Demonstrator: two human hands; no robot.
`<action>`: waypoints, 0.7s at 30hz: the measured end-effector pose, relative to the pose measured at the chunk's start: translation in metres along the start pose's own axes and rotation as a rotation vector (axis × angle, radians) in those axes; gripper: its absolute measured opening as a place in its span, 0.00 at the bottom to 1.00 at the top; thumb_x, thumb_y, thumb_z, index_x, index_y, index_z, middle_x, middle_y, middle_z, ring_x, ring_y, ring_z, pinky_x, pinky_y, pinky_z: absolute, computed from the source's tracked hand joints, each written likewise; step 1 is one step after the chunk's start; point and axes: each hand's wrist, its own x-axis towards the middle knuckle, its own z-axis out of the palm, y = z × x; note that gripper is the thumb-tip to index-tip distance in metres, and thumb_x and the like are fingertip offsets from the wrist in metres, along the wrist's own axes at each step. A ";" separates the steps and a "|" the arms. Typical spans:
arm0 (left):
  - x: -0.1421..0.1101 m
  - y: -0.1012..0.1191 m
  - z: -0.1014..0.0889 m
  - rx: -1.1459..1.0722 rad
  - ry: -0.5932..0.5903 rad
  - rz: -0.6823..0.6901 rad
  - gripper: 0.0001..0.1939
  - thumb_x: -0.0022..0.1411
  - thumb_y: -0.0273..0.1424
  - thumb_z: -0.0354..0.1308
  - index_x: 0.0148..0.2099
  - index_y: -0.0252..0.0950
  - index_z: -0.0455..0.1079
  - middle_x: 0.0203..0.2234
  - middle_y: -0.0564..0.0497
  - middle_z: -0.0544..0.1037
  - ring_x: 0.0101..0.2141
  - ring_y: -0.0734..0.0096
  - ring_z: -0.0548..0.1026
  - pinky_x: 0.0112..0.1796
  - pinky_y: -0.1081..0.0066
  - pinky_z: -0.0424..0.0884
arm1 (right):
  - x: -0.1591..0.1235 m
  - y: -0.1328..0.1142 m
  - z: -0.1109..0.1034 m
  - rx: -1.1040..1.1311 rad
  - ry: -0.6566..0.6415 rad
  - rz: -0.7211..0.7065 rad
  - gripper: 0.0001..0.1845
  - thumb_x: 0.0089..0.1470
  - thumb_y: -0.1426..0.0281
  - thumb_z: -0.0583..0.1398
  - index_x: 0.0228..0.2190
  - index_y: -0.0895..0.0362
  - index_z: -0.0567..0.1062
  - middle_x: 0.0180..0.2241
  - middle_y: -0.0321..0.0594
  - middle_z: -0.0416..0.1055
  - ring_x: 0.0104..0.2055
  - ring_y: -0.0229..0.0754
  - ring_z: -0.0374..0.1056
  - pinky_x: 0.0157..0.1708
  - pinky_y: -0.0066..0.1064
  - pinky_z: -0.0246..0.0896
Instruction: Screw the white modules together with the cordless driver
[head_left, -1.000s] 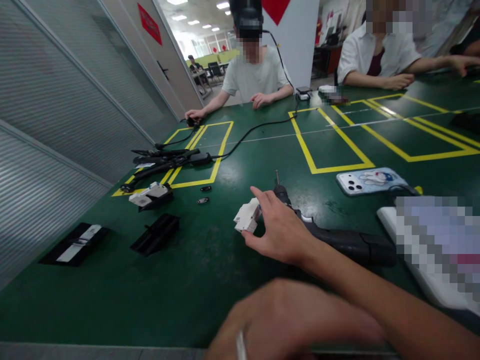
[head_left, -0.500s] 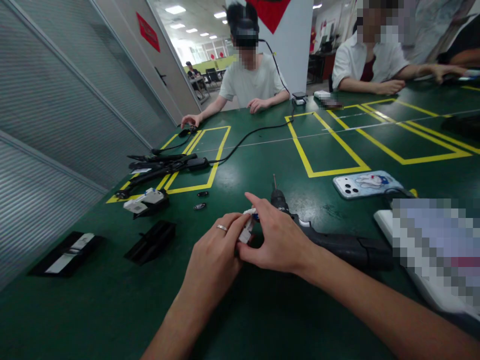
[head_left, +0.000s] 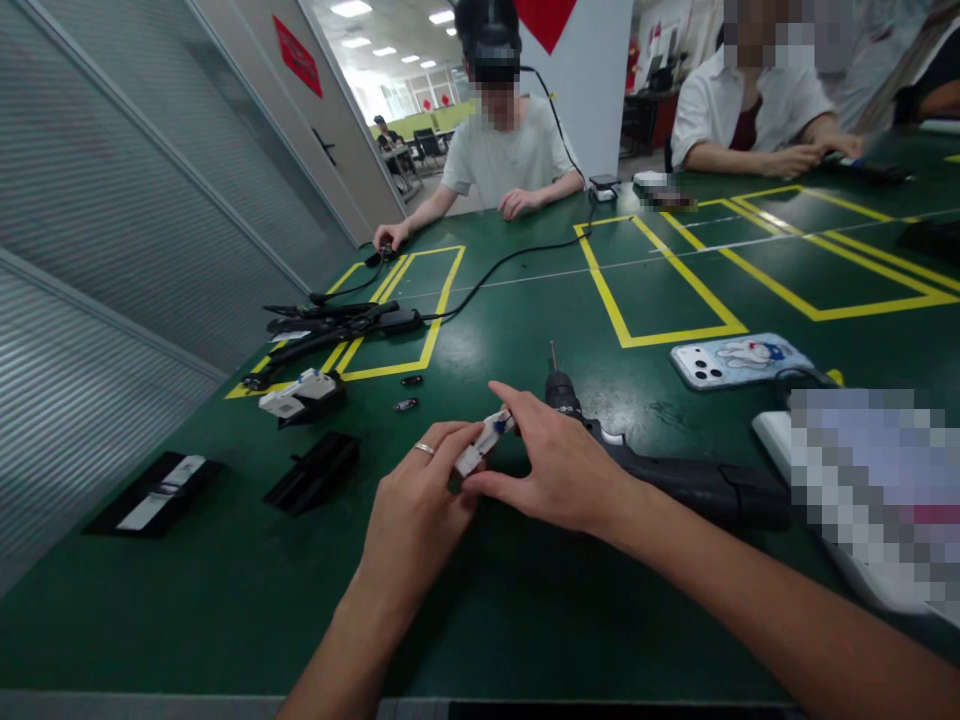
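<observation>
A small white plastic part [head_left: 484,443] with a blue spot sits tilted between my two hands above the table. My left hand [head_left: 427,490], with a ring on one finger, is closed on the part's near end. At its far end, my right hand [head_left: 559,455] has its fingers against it, the thumb near the lower end; some fingertips are hidden. Just beyond my right wrist lies a black power drill [head_left: 667,475], its thin bit pointing away from me.
On the left are a white part on a black base [head_left: 300,395], a black bracket-like piece [head_left: 315,472] and a black flat piece with a white strip [head_left: 161,495]. Two small dark pieces [head_left: 406,405] lie ahead. A phone [head_left: 739,360] is at right. Opposite, a person [head_left: 502,150] sits.
The white part shows more between my hands, with my left hand shifted slightly left. The view has tilted a little, bringing the table's near edge in. A co-worker's hand at far right has drawn back.
</observation>
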 end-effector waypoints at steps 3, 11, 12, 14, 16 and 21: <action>-0.004 -0.008 -0.017 -0.017 0.116 -0.142 0.14 0.60 0.30 0.56 0.49 0.39 0.68 0.44 0.49 0.75 0.43 0.64 0.74 0.44 0.65 0.71 | -0.001 0.000 -0.001 -0.020 0.007 0.000 0.46 0.56 0.57 0.69 0.62 0.68 0.53 0.51 0.48 0.57 0.52 0.49 0.57 0.52 0.39 0.60; -0.031 -0.082 -0.077 0.033 0.514 -0.722 0.24 0.49 0.42 0.65 0.49 0.42 0.74 0.29 0.56 0.76 0.26 0.75 0.70 0.25 0.77 0.64 | -0.001 0.001 0.001 -0.061 -0.014 0.009 0.41 0.61 0.59 0.65 0.63 0.66 0.52 0.51 0.46 0.58 0.50 0.48 0.58 0.50 0.38 0.62; -0.034 -0.092 -0.081 0.011 0.522 -0.765 0.24 0.48 0.42 0.65 0.49 0.43 0.74 0.30 0.56 0.77 0.26 0.76 0.69 0.25 0.79 0.63 | -0.001 0.002 0.001 -0.066 -0.014 0.010 0.41 0.61 0.59 0.65 0.62 0.66 0.52 0.51 0.46 0.58 0.50 0.48 0.58 0.49 0.38 0.63; -0.039 -0.110 -0.083 -0.029 0.582 -0.846 0.23 0.47 0.42 0.65 0.47 0.42 0.75 0.30 0.55 0.77 0.26 0.77 0.68 0.24 0.80 0.62 | -0.001 0.002 0.002 -0.075 -0.016 0.011 0.41 0.61 0.60 0.66 0.62 0.66 0.52 0.51 0.46 0.58 0.50 0.48 0.58 0.49 0.37 0.63; -0.043 -0.125 -0.081 -0.099 0.654 -0.877 0.24 0.47 0.41 0.65 0.47 0.39 0.76 0.30 0.52 0.77 0.26 0.78 0.68 0.23 0.80 0.61 | -0.001 0.003 0.002 -0.082 -0.014 0.013 0.41 0.61 0.60 0.66 0.62 0.66 0.52 0.51 0.46 0.58 0.50 0.48 0.58 0.49 0.37 0.63; -0.051 -0.152 -0.074 -0.175 0.674 -0.886 0.28 0.45 0.43 0.66 0.49 0.37 0.75 0.33 0.49 0.77 0.24 0.79 0.67 0.23 0.79 0.61 | -0.003 0.001 0.002 -0.097 -0.019 0.018 0.39 0.61 0.61 0.66 0.61 0.66 0.54 0.52 0.45 0.58 0.50 0.47 0.58 0.46 0.36 0.64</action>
